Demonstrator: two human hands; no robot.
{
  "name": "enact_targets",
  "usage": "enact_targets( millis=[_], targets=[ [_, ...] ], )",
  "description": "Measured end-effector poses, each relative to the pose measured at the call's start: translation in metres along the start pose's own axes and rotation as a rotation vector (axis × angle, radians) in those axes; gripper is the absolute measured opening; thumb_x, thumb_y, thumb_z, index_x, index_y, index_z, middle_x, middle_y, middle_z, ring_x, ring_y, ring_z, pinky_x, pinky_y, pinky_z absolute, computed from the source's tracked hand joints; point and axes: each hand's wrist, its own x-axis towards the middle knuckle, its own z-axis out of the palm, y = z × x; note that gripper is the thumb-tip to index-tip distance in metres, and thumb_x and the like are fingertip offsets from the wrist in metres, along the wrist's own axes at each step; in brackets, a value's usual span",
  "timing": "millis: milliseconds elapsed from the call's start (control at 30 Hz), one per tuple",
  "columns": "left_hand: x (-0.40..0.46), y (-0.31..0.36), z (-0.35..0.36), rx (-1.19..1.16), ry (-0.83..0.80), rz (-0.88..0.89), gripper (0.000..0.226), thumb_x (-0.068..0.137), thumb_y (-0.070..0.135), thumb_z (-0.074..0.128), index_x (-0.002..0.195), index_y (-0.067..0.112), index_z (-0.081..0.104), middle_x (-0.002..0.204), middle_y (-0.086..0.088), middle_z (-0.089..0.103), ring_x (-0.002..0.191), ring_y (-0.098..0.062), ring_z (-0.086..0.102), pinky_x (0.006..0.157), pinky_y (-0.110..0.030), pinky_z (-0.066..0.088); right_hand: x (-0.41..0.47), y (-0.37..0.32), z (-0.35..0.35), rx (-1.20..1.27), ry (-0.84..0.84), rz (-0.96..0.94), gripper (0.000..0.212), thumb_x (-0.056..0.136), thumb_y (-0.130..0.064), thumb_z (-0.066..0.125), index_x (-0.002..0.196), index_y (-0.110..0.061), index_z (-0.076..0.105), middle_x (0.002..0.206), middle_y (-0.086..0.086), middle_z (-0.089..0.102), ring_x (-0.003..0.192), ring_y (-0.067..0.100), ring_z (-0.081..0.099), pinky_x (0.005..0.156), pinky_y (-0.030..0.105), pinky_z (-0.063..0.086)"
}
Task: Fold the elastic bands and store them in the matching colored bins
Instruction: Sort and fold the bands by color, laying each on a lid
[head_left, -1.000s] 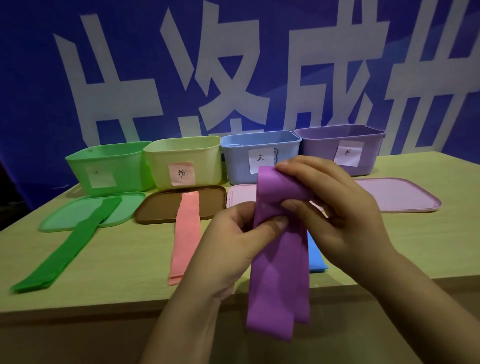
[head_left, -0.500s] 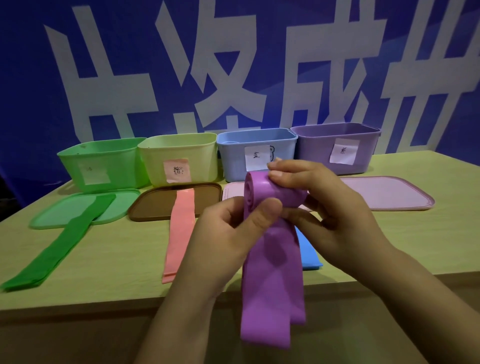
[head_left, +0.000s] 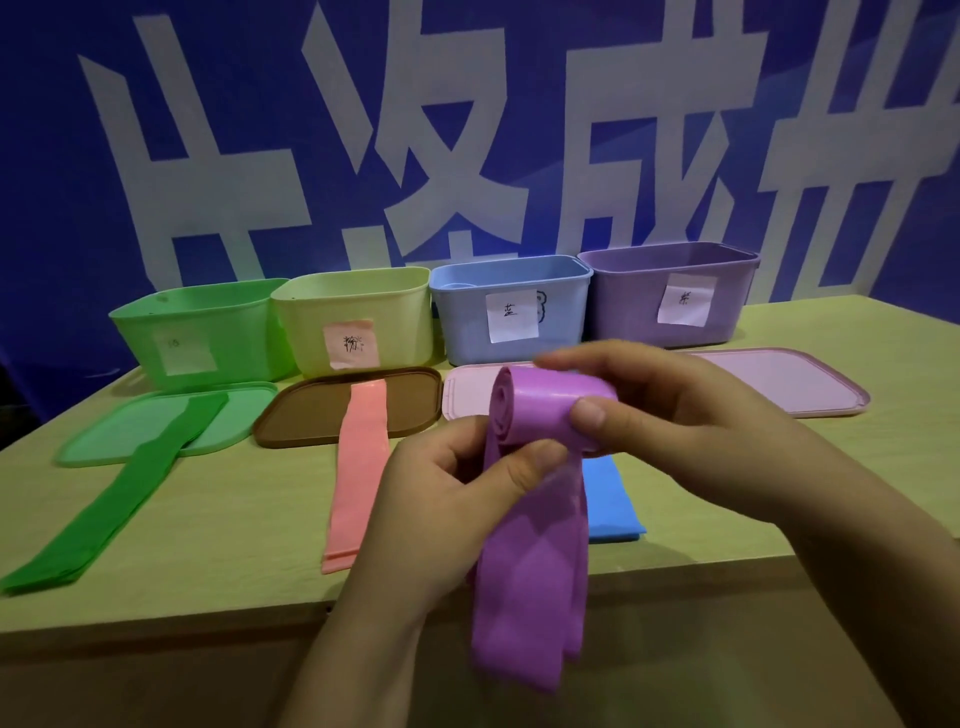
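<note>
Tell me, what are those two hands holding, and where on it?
The purple band: the right hand grips its rolled top end, the left hand pinches it just below the roll.

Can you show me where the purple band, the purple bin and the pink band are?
purple band (head_left: 530, 566): head view, hanging part.
purple bin (head_left: 623, 306): head view, front wall.
pink band (head_left: 358, 467): head view, middle.

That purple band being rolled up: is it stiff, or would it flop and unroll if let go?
Probably floppy: the purple band's free end hangs limp past the table edge. The roll may spring loose, since both the left hand and right hand pinch it.
</note>
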Motion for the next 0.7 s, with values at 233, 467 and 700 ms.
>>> enact_targets(
  millis=[233,467,700],
  targets=[
    [0.012,-0.014,-0.006,-0.027,0.036,-0.063,0.041,0.056,0.030,0.074,0.097,0.034,0.071,0.092,0.008,0.075,0.089,-0.006,0.067,0.077,-0.028,0.050,-0.006,-0.012,0.000,-0.116,0.208,-0.144,0.024,0.080,-0.043,0.058,0.104,-0.043,0.054,0.105,-0.024,0.058,0.096,-0.006,0.058,0.067,0.005,0.047],
    [0.006,-0.014,0.005,0.374,0.234,0.177,0.046,0.078,0.021,0.072,0.122,0.030,0.060,0.125,0.014,0.058,0.118,0.000,0.051,0.097,-0.016,0.044,0.003,-0.006,-0.001,-0.120,0.307,-0.126,0.028,0.075,-0.045,0.052,0.102,-0.045,0.051,0.099,-0.023,0.059,0.097,-0.005,0.057,0.076,0.011,0.051],
    [0.001,-0.008,0.016,0.448,0.279,0.240,0.026,0.078,0.020,0.073,0.101,0.031,0.066,0.105,0.018,0.060,0.100,0.001,0.055,0.082,-0.014,0.047,0.003,-0.003,0.003,-0.186,0.340,-0.174,0.028,0.075,-0.045,0.050,0.103,-0.048,0.046,0.101,-0.024,0.055,0.103,-0.003,0.052,0.075,0.006,0.047]
  ],
)
